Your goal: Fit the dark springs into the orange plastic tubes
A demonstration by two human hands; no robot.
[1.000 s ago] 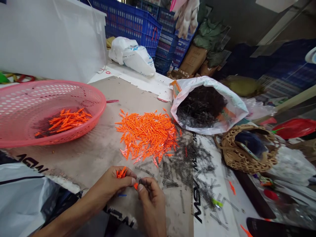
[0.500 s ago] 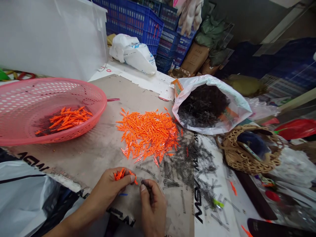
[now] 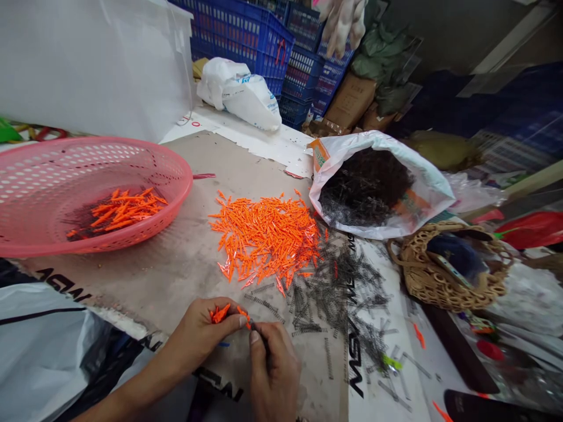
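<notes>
My left hand (image 3: 206,328) is closed around several small pointed orange plastic pieces (image 3: 220,313). Between its thumb and index finger one orange piece sticks out to the right. My right hand (image 3: 275,360) pinches what looks like a thin dark spring (image 3: 252,326), mostly covered by the fingers, against the tip of that piece. Beyond both hands lies a heap of the same orange pieces (image 3: 268,234). Loose dark coil springs (image 3: 316,299) are scattered to its right, some close to my right hand.
A pink perforated basket (image 3: 176,205) with orange pieces stands at left. A white bag (image 3: 428,179) full of dark springs lies open at back right, beside a woven basket (image 3: 413,278) holding a phone. A white plastic bag (image 3: 246,97) and blue crates (image 3: 237,35) are behind.
My right fingertips have come up against the orange piece in my left hand; a small gap showed between them before. The view has shifted slightly.
</notes>
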